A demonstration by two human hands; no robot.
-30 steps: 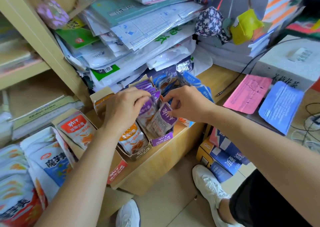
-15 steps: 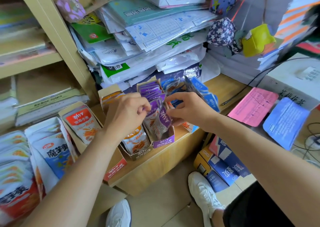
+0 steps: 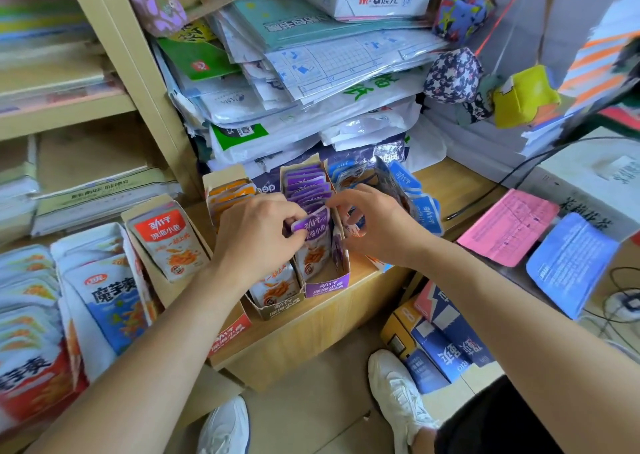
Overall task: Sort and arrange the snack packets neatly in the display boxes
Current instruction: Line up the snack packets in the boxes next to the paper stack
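Purple is the colour being worked: a purple packet (image 3: 313, 232) stands upright at the near end of the purple display box (image 3: 327, 282), its printed face turned toward the person. The left hand (image 3: 256, 235) pinches its upper left corner between thumb and fingertips. The right hand (image 3: 377, 225) meets it from the other side, its grip closed on the upper right corner with the remaining fingers curled over the box wall. Holding both top corners probably keeps the limp pouch square, so it can be seated straight rather than sagging sideways.

Behind it, the filed purple packets (image 3: 306, 183) run to the far end of the box, edges up and overlapping like cards. This front one seems meant to close that line and show the label.

The box sits on the wooden surface (image 3: 460, 183) with the orange box (image 3: 277, 306) touching its left side and the blue packets (image 3: 424, 211) just right, so each flavour has its own box. The blue ones lean untidily and likely need attention later.

To finish, the packet probably has to be pressed down behind the low front lip.
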